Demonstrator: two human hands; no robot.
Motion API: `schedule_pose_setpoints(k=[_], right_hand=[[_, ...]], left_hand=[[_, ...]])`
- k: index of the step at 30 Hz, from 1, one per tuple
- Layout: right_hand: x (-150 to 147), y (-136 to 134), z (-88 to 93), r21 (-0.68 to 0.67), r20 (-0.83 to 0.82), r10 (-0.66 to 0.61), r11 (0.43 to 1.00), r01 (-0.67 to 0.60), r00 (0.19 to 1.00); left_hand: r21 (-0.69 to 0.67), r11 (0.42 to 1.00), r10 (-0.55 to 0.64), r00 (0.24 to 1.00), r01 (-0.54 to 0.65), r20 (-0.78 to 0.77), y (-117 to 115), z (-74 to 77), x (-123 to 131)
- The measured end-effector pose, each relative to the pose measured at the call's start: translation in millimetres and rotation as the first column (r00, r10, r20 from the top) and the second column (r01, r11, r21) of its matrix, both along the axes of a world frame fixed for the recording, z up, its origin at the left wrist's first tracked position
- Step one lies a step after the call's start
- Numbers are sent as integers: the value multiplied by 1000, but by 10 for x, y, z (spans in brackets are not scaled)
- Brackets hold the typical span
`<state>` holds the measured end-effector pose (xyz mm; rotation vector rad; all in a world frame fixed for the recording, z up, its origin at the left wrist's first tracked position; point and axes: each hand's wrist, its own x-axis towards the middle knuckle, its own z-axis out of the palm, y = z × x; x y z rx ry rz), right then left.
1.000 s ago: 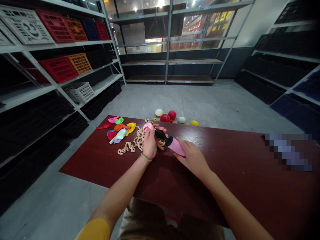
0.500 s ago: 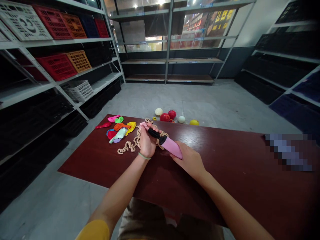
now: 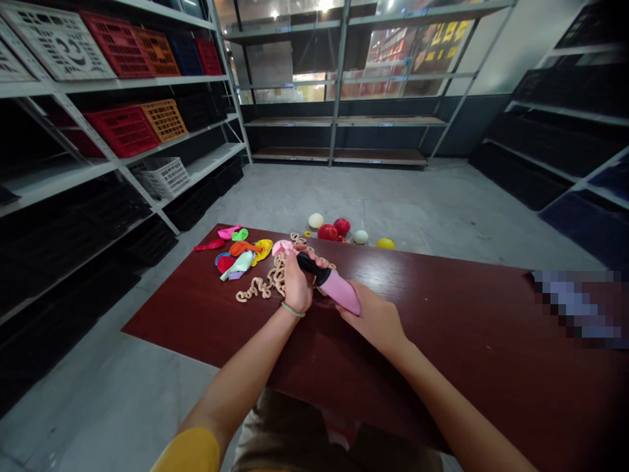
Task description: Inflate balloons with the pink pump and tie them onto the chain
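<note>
A balloon hand pump with a pink body (image 3: pixel 341 292) and a black front part slants between my hands above the table. My right hand (image 3: pixel 376 319) is wrapped round the rear of its pink body. My left hand (image 3: pixel 299 285) is closed about the black part, with its thumb along the side. At that end, by my left fingertips, shows a pale pink balloon (image 3: pixel 282 247), small and rounded; its neck is hidden by the fingers. Beneath and beside my left hand lies a tangled beige cord (image 3: pixel 258 287), partly covered by the hand.
Limp coloured balloons (image 3: pixel 240 262) lie on the dark red table (image 3: pixel 196 314) at left. Inflated balloons (image 3: pixel 327 232) rest on the floor past the far edge. Shelves with crates (image 3: pixel 120 131) stand at left, more racks behind and at right. A blurred-out object (image 3: pixel 580 308) lies at right.
The pale pink balloon by my left fingertips looks rounder and fuller. My hands keep their hold on the pump. The whole view has shifted slightly.
</note>
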<state>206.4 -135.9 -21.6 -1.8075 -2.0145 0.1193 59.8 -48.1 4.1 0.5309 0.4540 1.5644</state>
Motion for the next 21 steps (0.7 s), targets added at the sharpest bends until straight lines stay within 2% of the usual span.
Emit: schedule_pose_setpoints(k=[5, 9, 12, 17, 21], right_hand=[[-45, 7, 0, -27, 82, 64, 998, -62, 995], [124, 64, -26, 47, 249, 62, 996, -76, 966], [324, 109, -47, 108, 356, 46, 990, -90, 933], [446, 104, -86, 132, 398, 1, 989, -59, 917], [282, 51, -94, 131, 350, -4, 990, -45, 937]], left_hand=[[-80, 981, 171, 983, -175, -62, 139, 25, -135], [-164, 908, 374, 923, -385, -94, 366, 73, -450], [-177, 858, 476, 876, -482, -74, 480, 99, -669], [-154, 836, 523, 849, -527, -69, 495, 132, -758], [-102, 869, 481, 875, -484, -52, 356, 121, -505]])
